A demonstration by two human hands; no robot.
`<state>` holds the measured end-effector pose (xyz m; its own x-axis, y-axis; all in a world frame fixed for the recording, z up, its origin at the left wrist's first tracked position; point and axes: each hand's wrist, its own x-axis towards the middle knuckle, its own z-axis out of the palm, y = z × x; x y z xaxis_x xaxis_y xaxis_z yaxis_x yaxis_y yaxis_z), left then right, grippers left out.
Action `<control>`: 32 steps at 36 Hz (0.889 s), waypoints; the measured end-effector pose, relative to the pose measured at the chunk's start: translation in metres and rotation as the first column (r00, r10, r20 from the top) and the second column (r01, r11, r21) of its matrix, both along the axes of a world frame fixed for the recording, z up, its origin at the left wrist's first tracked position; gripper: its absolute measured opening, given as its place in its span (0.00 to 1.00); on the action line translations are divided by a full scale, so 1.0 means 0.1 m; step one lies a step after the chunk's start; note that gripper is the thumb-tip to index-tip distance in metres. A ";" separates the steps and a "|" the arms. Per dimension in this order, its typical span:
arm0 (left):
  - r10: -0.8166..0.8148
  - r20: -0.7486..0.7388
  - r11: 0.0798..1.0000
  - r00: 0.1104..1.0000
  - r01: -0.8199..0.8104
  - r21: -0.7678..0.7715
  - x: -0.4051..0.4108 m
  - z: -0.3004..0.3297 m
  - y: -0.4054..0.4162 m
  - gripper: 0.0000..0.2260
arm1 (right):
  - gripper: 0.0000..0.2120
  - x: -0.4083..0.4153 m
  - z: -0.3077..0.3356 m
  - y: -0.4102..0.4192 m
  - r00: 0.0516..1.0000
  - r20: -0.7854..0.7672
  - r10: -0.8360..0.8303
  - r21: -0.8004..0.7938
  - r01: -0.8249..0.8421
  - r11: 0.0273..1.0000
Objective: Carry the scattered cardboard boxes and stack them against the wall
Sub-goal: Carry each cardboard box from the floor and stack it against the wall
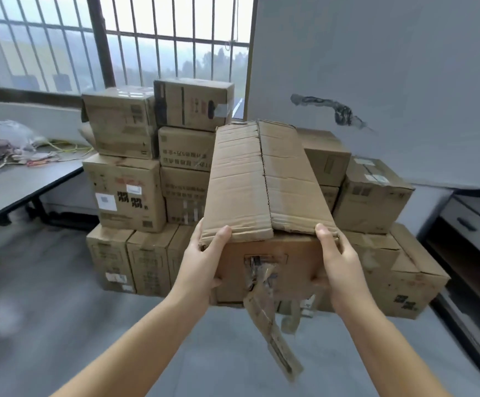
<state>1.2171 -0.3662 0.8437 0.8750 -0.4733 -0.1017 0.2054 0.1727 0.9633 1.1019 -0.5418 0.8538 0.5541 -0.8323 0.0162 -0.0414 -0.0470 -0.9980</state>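
Both hands clasp the near end of a long cardboard box [264, 196] — left hand [204, 265] and right hand [339, 265] at its corners, thumbs on top. It looks light but worn, tape [270, 325] dangling; supporting the underside seems safest. Beyond the box, the stack [130, 190] stands against the wall [376, 67].

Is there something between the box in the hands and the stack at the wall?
Nothing visible does. The carried box, gripped by the left hand and right hand, is raised before the stacked boxes, only open air between.
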 end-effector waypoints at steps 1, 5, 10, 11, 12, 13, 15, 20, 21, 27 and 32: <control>-0.010 0.011 1.000 1.000 0.010 -0.005 0.20 0.02 -0.12 0.26 | 0.31 0.20 0.03 -0.11 1.000 0.009 -0.007 -0.011 0.007 1.000; -0.043 0.050 0.999 0.998 0.044 -0.018 1.07 0.23 -0.60 0.26 | 0.31 1.03 0.23 -0.54 0.998 0.063 -0.031 -0.003 0.031 1.000; -0.094 0.118 0.995 0.989 0.098 -0.026 2.10 0.67 -1.13 0.25 | 0.32 1.97 0.60 -1.04 0.992 0.114 -0.054 0.006 0.054 0.999; -0.103 0.135 0.994 0.985 0.107 -0.025 2.28 0.74 -1.24 0.25 | 0.32 2.13 0.67 -1.15 0.990 0.126 -0.059 0.000 0.059 0.998; -0.111 0.152 0.993 0.982 0.115 -0.024 2.45 0.81 -1.35 0.26 | 0.32 2.29 0.74 -1.25 0.989 0.131 -0.066 -0.005 0.067 0.998; -0.118 0.169 0.992 0.979 0.123 -0.023 2.62 0.88 -1.46 0.26 | 0.33 2.45 0.80 -1.37 0.988 0.136 -0.073 -0.010 0.075 0.997; -0.124 0.189 0.991 0.974 0.130 -0.021 2.95 1.01 -1.70 0.28 | 0.32 2.75 0.93 -1.60 0.986 0.152 -0.069 -0.027 0.074 0.997; -0.096 0.186 0.995 0.978 0.096 0.008 3.76 1.27 -2.32 0.31 | 0.28 3.53 1.15 -2.23 0.991 0.129 -0.044 -0.094 0.057 0.994; -0.093 0.195 0.996 0.976 0.090 0.022 3.92 1.31 -2.44 0.31 | 0.27 3.69 1.17 -2.37 0.992 0.125 -0.033 -0.098 0.045 0.994; -0.057 0.168 0.994 0.984 0.040 0.103 4.86 1.44 -3.20 0.28 | 0.29 4.67 1.22 -3.20 0.995 0.052 0.085 -0.130 -0.077 0.988; -0.052 0.141 0.972 0.989 0.018 0.234 5.59 1.39 -3.76 0.30 | 0.29 5.28 1.17 -3.86 0.969 -0.070 0.236 -0.176 -0.245 0.953</control>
<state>1.7764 -0.7425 0.9828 0.8717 -0.4825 -0.0855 0.0628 -0.0632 0.9960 1.6301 -0.9277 0.9712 0.7412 -0.6599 0.1234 -0.0542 -0.2420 -0.9687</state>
